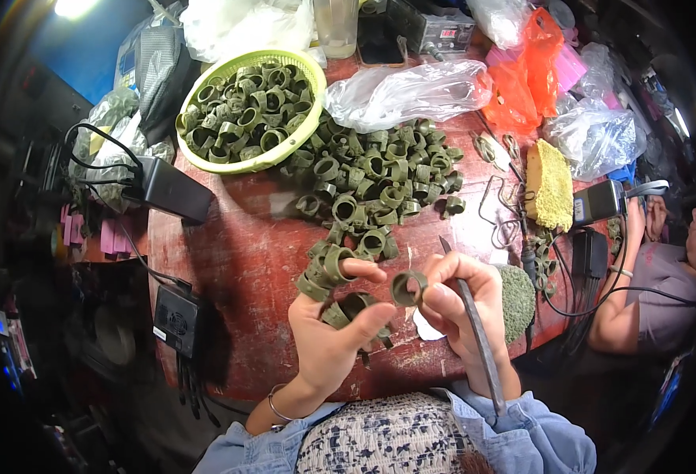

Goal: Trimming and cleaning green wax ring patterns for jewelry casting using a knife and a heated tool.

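My left hand (pixel 322 347) has several wide dark green rings (pixel 316 278) threaded over its fingers, which are bent with the thumb out to the side. Between the thumb and fingers of my right hand (pixel 465 310) is a single green ring (pixel 399 295), its opening turned partly towards me. That hand also grips a long, thin, dark metal tool (pixel 484 347) with a pointed far end, slanting back towards my sleeve. The ring is close to my left fingertips. Beyond both hands lies a loose pile of the same rings (pixel 373 167).
A yellow-green basket (pixel 313 130) full of rings stands at the far left of the red table (pixel 245 276). Plastic bags (pixel 411 91), a yellow sponge-like block (pixel 549 189) and a green speckled pad (pixel 519 304) lie around. Black cabled boxes (pixel 176 320) edge the table; another person (pixel 656 292) sits right.
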`<act>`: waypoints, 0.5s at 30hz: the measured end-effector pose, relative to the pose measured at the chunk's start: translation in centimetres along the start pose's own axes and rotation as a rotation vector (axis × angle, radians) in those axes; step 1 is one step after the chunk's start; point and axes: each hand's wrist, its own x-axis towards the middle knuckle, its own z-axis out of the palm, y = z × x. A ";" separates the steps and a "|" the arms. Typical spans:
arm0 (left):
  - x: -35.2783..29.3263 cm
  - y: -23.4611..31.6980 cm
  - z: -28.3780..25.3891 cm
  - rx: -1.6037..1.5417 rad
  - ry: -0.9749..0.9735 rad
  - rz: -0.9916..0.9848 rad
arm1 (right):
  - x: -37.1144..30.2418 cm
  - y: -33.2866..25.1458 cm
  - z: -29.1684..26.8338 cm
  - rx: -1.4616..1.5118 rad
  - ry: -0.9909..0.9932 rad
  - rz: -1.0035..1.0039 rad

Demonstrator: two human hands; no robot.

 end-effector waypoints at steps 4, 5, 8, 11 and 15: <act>-0.2 1.0 0.6 0.190 -0.092 0.039 | 0.0 -0.1 0.4 -0.080 -0.089 -0.114; -0.2 1.0 0.3 0.275 -0.103 0.012 | 0.0 -0.3 0.8 -0.207 -0.080 -0.191; -0.2 1.2 0.6 0.122 -0.021 -0.079 | 0.2 0.4 0.7 -0.386 -0.074 -0.347; 0.1 0.9 -0.4 -0.021 -0.029 -0.207 | 0.2 1.1 0.3 -0.227 0.000 -0.320; 0.3 1.0 -0.4 -0.083 -0.041 -0.191 | 0.7 1.2 -0.6 -0.336 -0.058 -0.370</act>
